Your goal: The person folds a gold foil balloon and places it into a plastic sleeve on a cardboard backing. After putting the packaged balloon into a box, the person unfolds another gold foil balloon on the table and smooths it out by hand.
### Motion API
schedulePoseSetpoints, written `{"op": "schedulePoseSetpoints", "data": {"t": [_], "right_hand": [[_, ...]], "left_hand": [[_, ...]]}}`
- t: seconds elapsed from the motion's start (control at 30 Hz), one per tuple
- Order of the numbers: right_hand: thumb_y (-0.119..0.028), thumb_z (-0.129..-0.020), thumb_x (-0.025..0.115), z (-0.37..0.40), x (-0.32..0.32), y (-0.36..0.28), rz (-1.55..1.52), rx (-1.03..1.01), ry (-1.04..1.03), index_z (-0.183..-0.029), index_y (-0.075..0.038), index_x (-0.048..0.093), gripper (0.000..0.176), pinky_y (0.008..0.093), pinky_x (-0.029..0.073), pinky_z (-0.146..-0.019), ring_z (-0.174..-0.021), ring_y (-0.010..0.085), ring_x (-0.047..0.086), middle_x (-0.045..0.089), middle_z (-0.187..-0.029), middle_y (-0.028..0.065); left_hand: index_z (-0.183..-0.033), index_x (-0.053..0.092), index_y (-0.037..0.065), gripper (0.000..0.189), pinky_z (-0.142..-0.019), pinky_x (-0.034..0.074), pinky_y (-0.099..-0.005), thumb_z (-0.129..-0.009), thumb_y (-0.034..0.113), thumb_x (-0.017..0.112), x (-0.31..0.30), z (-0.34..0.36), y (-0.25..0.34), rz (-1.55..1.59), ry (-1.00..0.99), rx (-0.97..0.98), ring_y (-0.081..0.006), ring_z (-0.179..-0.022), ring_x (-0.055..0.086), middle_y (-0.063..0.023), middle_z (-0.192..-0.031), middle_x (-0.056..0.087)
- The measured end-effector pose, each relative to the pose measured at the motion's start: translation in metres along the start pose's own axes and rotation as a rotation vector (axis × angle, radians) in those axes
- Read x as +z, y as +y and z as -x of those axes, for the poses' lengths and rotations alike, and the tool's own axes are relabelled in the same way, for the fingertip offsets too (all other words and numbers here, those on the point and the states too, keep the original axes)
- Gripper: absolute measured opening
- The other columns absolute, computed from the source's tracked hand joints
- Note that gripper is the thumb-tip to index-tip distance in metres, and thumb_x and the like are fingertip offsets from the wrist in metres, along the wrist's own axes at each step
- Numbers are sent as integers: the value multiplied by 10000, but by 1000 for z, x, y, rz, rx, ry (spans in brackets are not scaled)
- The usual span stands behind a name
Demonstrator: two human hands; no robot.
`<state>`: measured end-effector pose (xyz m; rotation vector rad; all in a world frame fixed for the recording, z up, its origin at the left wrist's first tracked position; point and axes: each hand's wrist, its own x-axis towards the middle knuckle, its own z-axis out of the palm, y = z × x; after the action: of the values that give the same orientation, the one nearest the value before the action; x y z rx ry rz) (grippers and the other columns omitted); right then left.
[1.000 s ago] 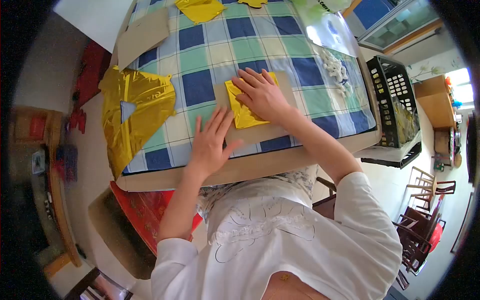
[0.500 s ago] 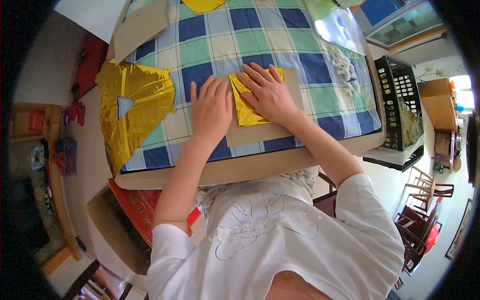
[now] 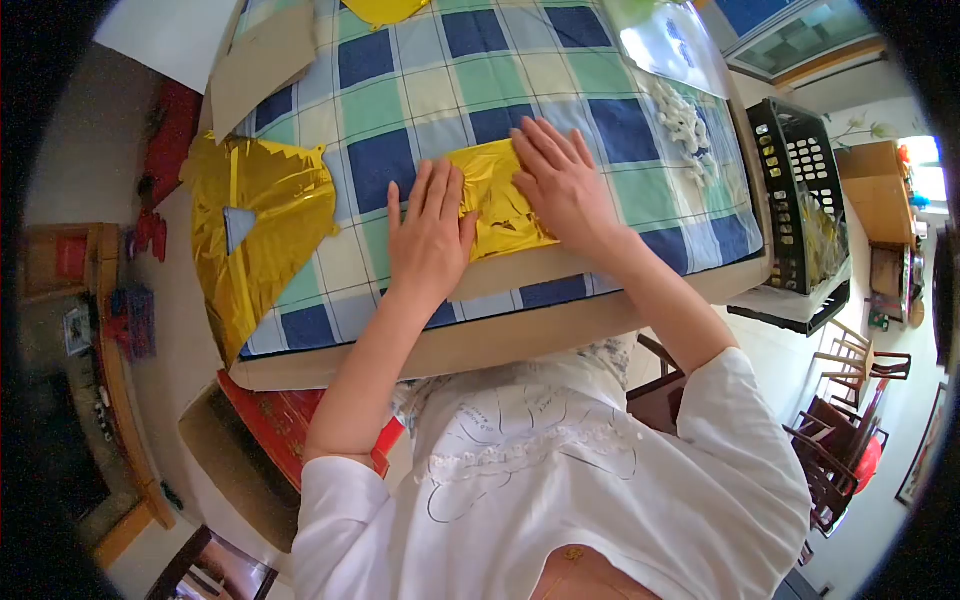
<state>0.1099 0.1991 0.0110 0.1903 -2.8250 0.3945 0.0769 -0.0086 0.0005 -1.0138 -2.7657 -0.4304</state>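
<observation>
A folded piece of shiny gold foil (image 3: 488,190) lies on a brown cardboard piece (image 3: 500,277) near the front edge of the table. My left hand (image 3: 430,235) rests flat along the foil's left side, its thumb touching the foil and its fingers stretched out. On the right side, my right hand (image 3: 570,190) lies palm down over the foil's edge with fingers extended. Creases run across the foil between both hands. To the left, a larger gold foil sheet (image 3: 285,205) with a cut-out gap hangs partly over the table's corner.
A checked cloth (image 3: 375,160) covers the table. At the back left lies another cardboard sheet (image 3: 262,65), and more gold foil (image 3: 388,10) at the far edge. A clear plastic bag (image 3: 672,50) and white stringy bundle (image 3: 685,130) lie right, near a black crate (image 3: 785,190).
My right hand has slid to the right across the foil, uncovering its middle. My left thumb has come onto the foil's left side. The view has shifted slightly.
</observation>
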Motion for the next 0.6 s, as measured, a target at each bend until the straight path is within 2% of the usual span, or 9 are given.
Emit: {"op": "schedulePoseSetpoints", "data": {"t": [0.33,0.43,0.53,0.6], "right_hand": [[-312,-965,469,11,-5,8,13,5,-45,-1408,-51,416,517,475,207,-1151,-1411,246,296,370,-1496,109],[-318,-971,453,11,-4,8,22,4,-45,-1409,-53,416,514,473,205,-1152,-1410,247,296,372,-1495,110],[-321,-972,447,12,-3,7,15,12,-35,-1409,-54,417,513,472,207,-1151,-1408,251,300,377,-1492,110],[-318,-973,443,12,-2,6,13,12,-30,-1409,-54,418,511,474,208,-1151,-1405,253,305,381,-1489,111]], "left_hand": [[-1434,380,109,575,-1105,185,-623,-926,306,563,-7,1,-4,-49,-50,3,-248,-1412,285,-34,-1521,331],[-1391,428,77,517,-1096,225,-608,-931,276,554,-13,-1,-4,-47,-49,16,-254,-1388,326,-64,-1479,381],[-1386,428,62,479,-1115,239,-553,-953,245,517,-16,-28,0,-69,-65,-49,-265,-1379,343,-99,-1468,396],[-1384,428,41,479,-1115,253,-525,-951,228,512,2,-46,9,98,56,28,-300,-1355,377,-133,-1455,413]]}}
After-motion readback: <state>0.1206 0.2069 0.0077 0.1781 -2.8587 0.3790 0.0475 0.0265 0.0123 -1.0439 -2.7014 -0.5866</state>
